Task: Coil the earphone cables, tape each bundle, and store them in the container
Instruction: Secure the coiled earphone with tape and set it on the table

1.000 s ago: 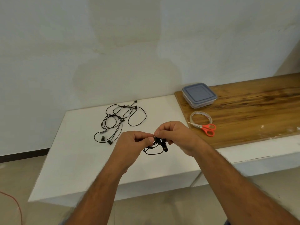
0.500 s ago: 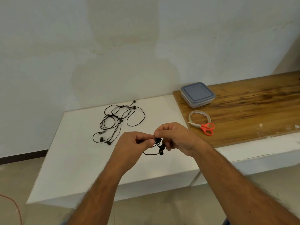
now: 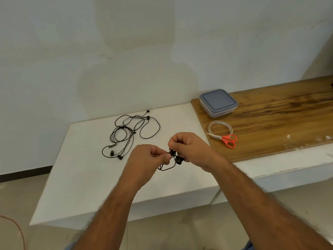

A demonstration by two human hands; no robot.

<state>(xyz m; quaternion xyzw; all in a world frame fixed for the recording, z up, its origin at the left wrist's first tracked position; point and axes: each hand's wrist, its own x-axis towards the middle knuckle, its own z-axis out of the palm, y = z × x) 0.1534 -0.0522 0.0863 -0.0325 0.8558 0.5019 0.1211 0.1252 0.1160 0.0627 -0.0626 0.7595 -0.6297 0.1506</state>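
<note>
Both hands hold one black earphone cable [image 3: 169, 166] above the white table [image 3: 75, 177]. My left hand [image 3: 144, 159] pinches the coiled part between thumb and fingers. My right hand [image 3: 189, 148] grips the other side of the coil, with an earbud and a short loop hanging below. A loose tangle of black earphones [image 3: 129, 134] lies on the table behind my left hand. A clear container [image 3: 218, 103] with a grey-blue lid on it sits on the wooden board [image 3: 279, 120]. A roll of clear tape [image 3: 220, 128] lies near it.
Orange-handled scissors [image 3: 226, 139] rest against the tape roll on the board. The wall rises right behind the table. A red wire [image 3: 16, 226] lies on the floor at the lower left.
The hanging loop under my hands has grown shorter as the cable gathers into the coil. Both hands stay close together over the table.
</note>
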